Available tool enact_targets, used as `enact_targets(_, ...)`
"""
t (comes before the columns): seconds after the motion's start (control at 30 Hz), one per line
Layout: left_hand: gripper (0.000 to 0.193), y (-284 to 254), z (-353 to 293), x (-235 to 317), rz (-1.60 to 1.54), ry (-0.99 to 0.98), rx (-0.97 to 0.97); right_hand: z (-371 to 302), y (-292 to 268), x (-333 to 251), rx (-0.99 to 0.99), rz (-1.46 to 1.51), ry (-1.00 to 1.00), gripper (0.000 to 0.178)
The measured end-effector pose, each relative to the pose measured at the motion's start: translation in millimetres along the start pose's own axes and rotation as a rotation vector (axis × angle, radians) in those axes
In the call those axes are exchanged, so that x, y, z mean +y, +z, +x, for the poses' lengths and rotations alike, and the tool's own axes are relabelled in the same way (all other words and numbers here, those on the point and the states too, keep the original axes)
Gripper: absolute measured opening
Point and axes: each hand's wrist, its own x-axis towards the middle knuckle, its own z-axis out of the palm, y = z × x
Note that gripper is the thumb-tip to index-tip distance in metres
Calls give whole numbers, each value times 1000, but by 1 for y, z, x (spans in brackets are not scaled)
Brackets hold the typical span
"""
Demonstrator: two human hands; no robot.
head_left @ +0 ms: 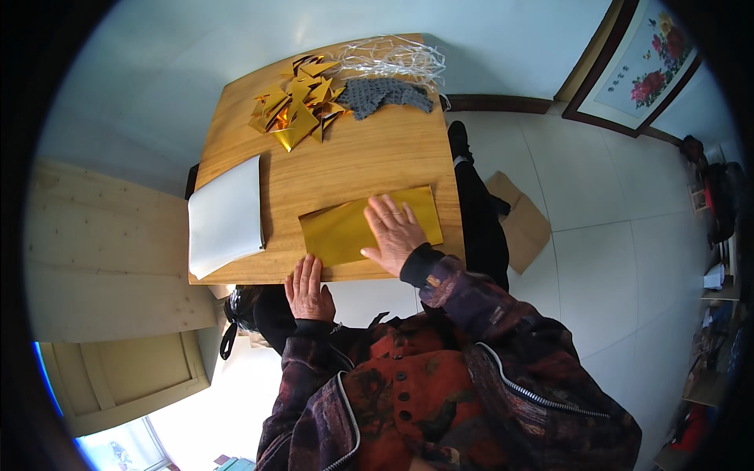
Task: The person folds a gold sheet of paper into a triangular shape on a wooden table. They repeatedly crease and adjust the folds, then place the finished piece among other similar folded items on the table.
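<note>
Patterned jacket (542,400) lies nearest the lens in the head view. Beyond it, the gold sheet (338,235) rests near the front edge of the table (377,161). Right hand (395,233) lies flat on it, thumb apart, gripping nothing. Left hand (308,289), fingers extended, sits at its near-left corner; no pinch seen, contact unclear. Judgement: steady that corner, align edges, press evenly outward.

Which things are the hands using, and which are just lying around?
Seem part of the job:
gold sheet, under the right hand, left hand by its corner
folded gold pieces, matching
white stack, maybe supplies

Probably just lying about:
grey cloth
pale strands
brown card or paper
</note>
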Motion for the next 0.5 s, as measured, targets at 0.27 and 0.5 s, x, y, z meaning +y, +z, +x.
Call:
enact_targets(0.27,65,-4,5,2,-45,22,35,-30,-30,56,40,-106,167,84)
enact_targets(0.5,54,-26,22,-5,-46,64,-45,-45,-40,45,-20,-167,170,78)
